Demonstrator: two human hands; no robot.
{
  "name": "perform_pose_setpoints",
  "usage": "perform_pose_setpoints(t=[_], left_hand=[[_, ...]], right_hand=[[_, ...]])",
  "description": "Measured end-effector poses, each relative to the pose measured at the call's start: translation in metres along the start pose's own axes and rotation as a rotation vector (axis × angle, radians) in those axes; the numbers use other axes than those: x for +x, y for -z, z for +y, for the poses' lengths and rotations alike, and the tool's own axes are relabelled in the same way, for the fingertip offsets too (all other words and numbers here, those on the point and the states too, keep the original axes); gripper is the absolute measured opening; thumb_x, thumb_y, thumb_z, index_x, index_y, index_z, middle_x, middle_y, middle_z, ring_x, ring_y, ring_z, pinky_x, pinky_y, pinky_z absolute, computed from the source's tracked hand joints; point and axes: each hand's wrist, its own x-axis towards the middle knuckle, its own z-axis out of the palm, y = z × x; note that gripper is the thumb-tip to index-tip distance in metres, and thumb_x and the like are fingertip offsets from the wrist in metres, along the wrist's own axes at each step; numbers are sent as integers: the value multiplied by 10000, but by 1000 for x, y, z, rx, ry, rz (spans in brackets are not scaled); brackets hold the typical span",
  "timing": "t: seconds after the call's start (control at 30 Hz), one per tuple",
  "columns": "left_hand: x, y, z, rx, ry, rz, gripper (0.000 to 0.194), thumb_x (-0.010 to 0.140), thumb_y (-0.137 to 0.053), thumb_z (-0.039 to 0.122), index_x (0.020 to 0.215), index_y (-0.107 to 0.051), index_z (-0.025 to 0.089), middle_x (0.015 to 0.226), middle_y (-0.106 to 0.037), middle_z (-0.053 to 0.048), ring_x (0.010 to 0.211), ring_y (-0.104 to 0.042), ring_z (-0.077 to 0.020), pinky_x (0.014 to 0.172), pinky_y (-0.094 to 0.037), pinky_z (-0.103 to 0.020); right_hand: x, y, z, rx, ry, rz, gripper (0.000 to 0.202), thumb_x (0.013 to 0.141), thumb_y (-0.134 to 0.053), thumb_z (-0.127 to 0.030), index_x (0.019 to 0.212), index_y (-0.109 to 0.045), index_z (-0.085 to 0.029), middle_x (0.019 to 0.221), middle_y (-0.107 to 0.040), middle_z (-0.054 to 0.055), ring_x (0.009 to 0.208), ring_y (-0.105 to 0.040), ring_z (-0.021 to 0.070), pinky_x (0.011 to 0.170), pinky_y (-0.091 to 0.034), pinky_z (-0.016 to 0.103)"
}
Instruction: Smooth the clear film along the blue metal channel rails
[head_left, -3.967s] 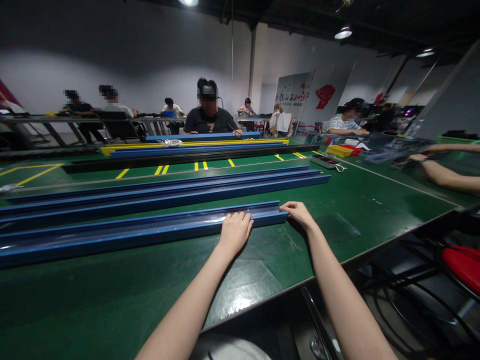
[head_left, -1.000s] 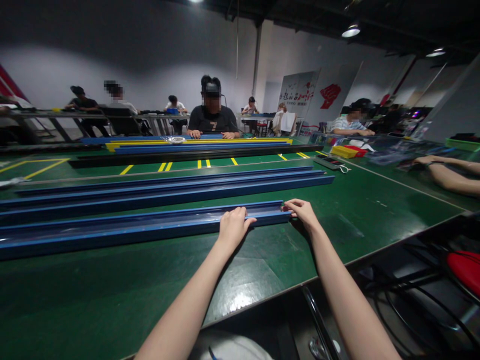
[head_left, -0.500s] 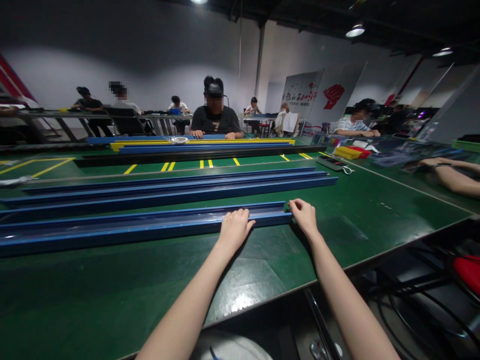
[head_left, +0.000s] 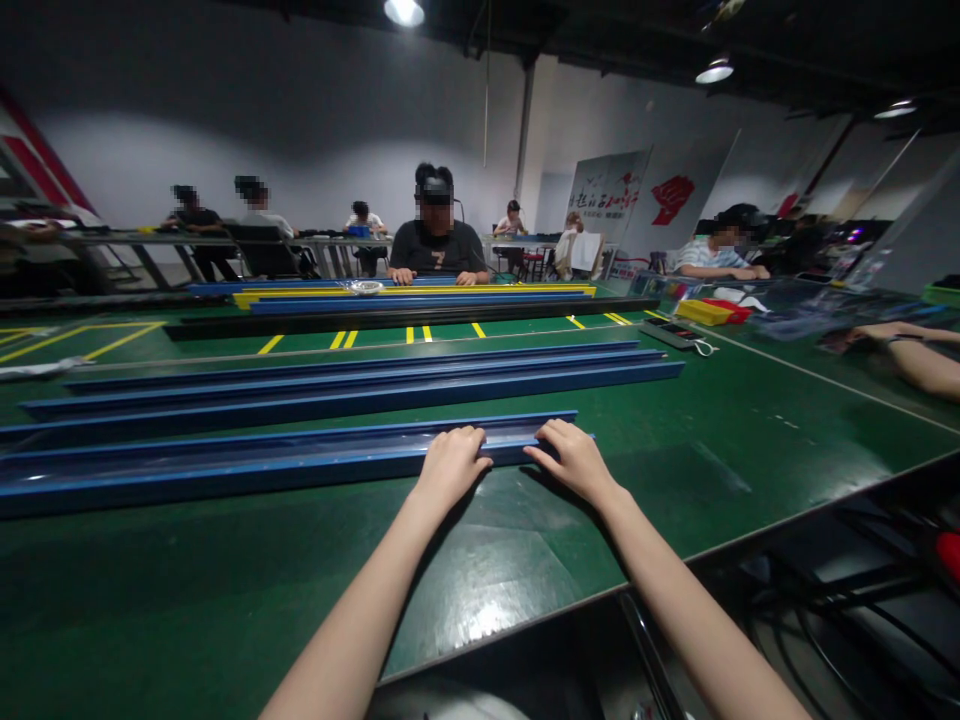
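Note:
A long blue U-shaped channel [head_left: 285, 475] lies on the green table nearest to me, its open side up. My left hand [head_left: 455, 462] grips its near wall, fingers over the rim into the trough and thumb on the outside. Close to the channel's right end, my right hand [head_left: 571, 458] holds the same wall, fingers curled over the rim and thumb in front. The fingertips of both hands are partly hidden inside the trough. Behind it, roughly parallel, lie more blue channels [head_left: 420, 392], apart from my hands.
Yellow [head_left: 525, 291] and black channels [head_left: 420, 313] lie farther back, before a seated person [head_left: 435, 245]. A dark phone-like device [head_left: 671, 333] and a yellow tray [head_left: 703, 312] are at the right. Another person's arm [head_left: 926, 355] rests at the right edge. The table's front edge [head_left: 525, 623] slants below my forearms.
My right hand has moved left from the channel's end onto its near wall, closer to my left hand. My left hand has shifted slightly left. The view has moved a little.

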Motion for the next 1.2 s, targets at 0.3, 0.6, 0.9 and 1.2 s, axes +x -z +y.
perform_pose_setpoints(t=[0.3,0.6,0.9,1.2], left_hand=[[-17,-3,-32,95,-46,70,172,765,-579,332,856,-557,188,966,-603,-43,921,-516,-212,752,-363,-316],[-21,-5,-32,78,-38,78,160,797,-545,331,853,-557,182,914,-623,-34,888,-527,-204,717,-350,-309],[-20,-6,-34,65,-27,71,179,807,-530,351,851,-565,181,910,-641,-37,875,-545,-208,713,-352,-307],[-20,-4,-36,52,-20,30,208,810,-518,373,850,-572,177,895,-646,-40,867,-558,-210,712,-368,-302]], right_hand=[[2,-4,-5,-78,51,-36,244,828,-445,-419,796,-516,-188,826,-542,74,775,-484,191,688,-379,292],[2,-7,0,-81,45,-54,243,844,-425,-412,790,-507,-190,810,-537,63,776,-477,185,671,-357,287],[1,-7,-1,-82,43,-53,257,840,-429,-425,786,-510,-188,810,-550,62,778,-483,186,663,-353,288],[2,-7,0,-91,47,-62,281,842,-423,-435,771,-521,-180,783,-565,59,762,-487,179,663,-342,281]])
